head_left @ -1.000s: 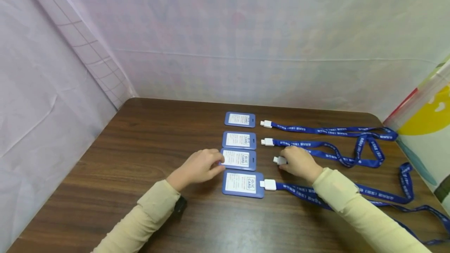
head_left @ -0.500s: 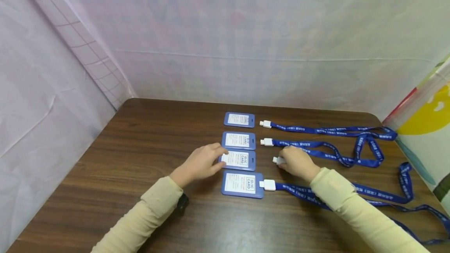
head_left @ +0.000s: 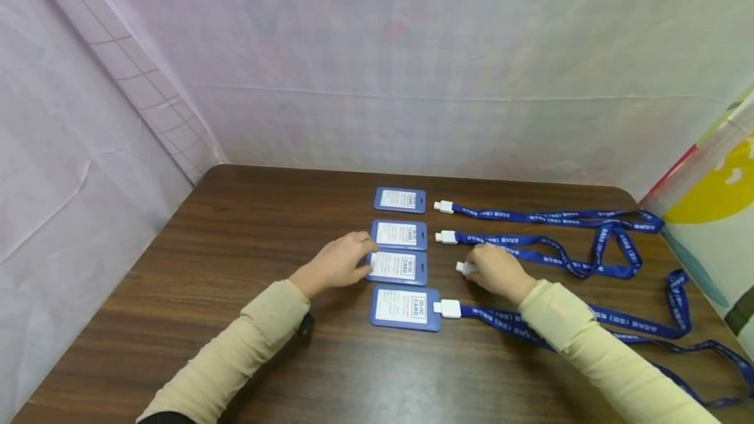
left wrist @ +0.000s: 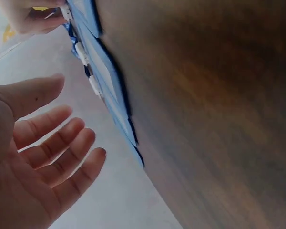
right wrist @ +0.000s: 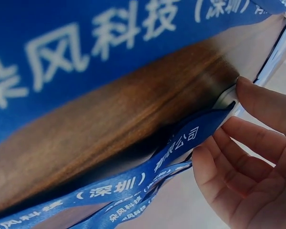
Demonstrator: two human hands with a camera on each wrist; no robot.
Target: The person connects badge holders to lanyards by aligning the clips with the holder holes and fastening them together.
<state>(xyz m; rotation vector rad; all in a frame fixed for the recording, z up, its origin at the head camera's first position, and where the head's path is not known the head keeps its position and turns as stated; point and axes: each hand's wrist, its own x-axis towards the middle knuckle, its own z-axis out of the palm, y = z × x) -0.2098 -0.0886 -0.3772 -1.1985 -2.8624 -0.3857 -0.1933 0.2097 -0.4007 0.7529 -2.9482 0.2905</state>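
My left hand [head_left: 338, 262], fingers loosely bent and spread, hovers at the left end of the third blue ID card holder [head_left: 406, 267], overlapping its edge in the head view. The left wrist view shows nothing between the thumb and fingers [left wrist: 76, 162]. My right hand [head_left: 499, 271] pinches the white clip [head_left: 468, 268] of a blue lanyard between thumb and fingers; in the right wrist view its printed strap [right wrist: 119, 186] trails away from the clip. This clip lies to the right of the third holder, apart from it. The nearest holder [head_left: 405, 308] has another white clip [head_left: 450, 309] at its slot.
Two more card holders, the farthest [head_left: 400, 199] and the second [head_left: 399, 234], lie behind. Facing them are lanyards with white clips [head_left: 446, 207]. Blue straps [head_left: 618, 267] loop across the right side of the brown table [head_left: 265, 214]. A pale curtain [head_left: 412, 84] hangs behind.
My left hand has shifted slightly toward the far side along the third holder's left end. The right hand still pinches the clip in nearly the same place.
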